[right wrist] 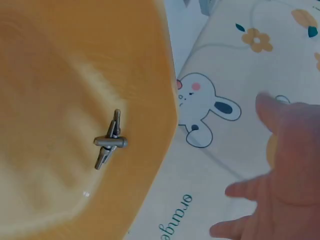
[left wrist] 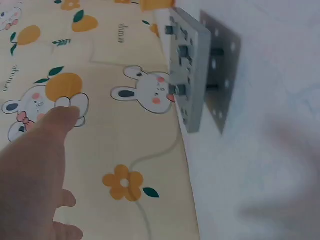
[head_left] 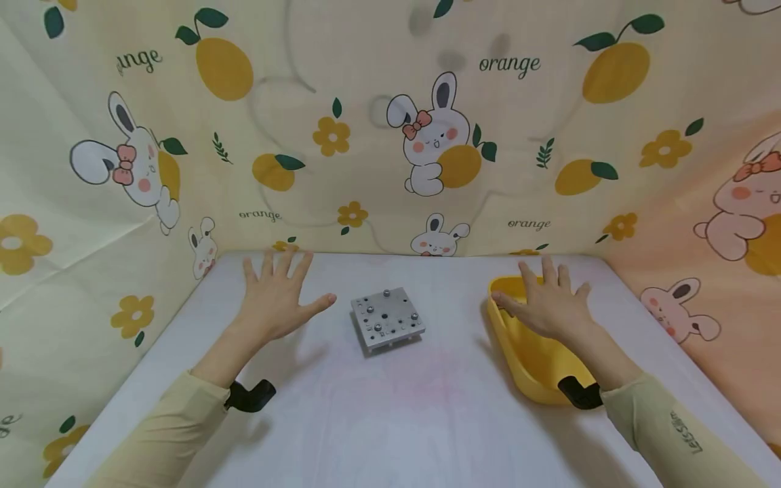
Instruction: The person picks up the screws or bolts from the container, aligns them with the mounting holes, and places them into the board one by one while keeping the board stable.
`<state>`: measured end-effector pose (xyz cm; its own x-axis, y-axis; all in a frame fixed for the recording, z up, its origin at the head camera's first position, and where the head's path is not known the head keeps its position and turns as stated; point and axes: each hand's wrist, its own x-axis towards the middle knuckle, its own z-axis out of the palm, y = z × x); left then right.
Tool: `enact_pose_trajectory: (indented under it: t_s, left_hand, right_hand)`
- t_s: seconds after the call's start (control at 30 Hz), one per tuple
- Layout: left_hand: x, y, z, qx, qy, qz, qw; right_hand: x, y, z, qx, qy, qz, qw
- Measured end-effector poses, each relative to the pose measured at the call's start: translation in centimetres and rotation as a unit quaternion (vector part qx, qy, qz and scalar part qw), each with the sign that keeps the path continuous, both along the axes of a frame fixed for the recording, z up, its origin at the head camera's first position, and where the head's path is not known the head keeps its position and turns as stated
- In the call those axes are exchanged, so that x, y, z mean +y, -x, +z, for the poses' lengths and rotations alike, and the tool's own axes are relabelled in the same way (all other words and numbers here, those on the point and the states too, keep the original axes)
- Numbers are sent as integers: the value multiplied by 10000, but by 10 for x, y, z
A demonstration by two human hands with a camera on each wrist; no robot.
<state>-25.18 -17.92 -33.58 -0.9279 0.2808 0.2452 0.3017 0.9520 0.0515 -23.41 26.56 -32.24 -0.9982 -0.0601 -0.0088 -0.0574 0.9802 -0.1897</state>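
**Drilled metal plate sits between two spread, unladen hands**

The square metal plate lies near the middle of the desk, turned slightly askew. Its top is dotted with holes, and four bolt heads stand up from it; the left wrist view shows pins beneath, holding its underside just off the surface.

To its left, the left hand is raised with fingers spread and straight, the thumb pointing toward the plate without touching it. The right hand is likewise raised with fingers fanned out, holding nothing, and in the head view it overlaps the yellow tray.

That tray stands on the right side of the desk, well apart from the plate. A small pile of metal bolts lies crossed over one another on its floor.

Both forearms wear pale sleeves, each with a black fitting by the wrist. Around the desk hangs a cream cloth printed with rabbits, flowers and oranges.
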Motion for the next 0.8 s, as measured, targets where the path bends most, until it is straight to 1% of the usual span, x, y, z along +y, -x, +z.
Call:
enact_pose_trajectory:
  t_s: [0.07, 0.1, 0.17, 0.2, 0.27, 0.37, 0.47, 0.53, 0.6, 0.63, 0.7, 0.8]
  left_hand:
    - [4, -3, -1, 55, -256, -87, 9996]
    - [7, -5, -1, 76, -462, -140, 9988]
    - [15, -12, -4, 86, -979, -260, 9948]
    - [19, -17, -7, 43, -1305, -308, 9910]
    - [30, -28, -14, -120, -1955, -378, 9799]
    - [47, -39, -31, -458, -2754, -407, 9594]
    - [60, -46, -48, -761, -3308, -354, 9400]
    - [68, -46, -58, -915, -3653, -298, 9259]
    - [75, -45, -67, -976, -3901, -270, 9152]
    - [78, -45, -70, -1009, -4023, -250, 9096]
    - [82, -44, -78, -1047, -4240, -228, 8993]
    - [87, -44, -89, -1055, -4561, -268, 8832]
  right_hand:
    - [3, 0, 0, 78, 434, 35, 9990]
    - [4, 1, 0, 143, 695, 81, 9974]
    - [8, 2, 0, 248, 1240, 180, 9918]
    - [10, 3, 0, 272, 1510, 214, 9879]
    - [14, 6, -1, 274, 1978, 248, 9796]
    - [21, 11, -2, 163, 2522, 145, 9674]
    - [24, 18, -5, -31, 3131, 16, 9497]
    - [27, 23, -8, -195, 3541, -40, 9350]
    - [30, 27, -10, -348, 3892, -87, 9204]
    - [32, 29, -12, -430, 4016, -117, 9147]
    - [34, 33, -16, -571, 4230, -170, 9042]
    - [38, 37, -22, -710, 4434, -329, 8929]
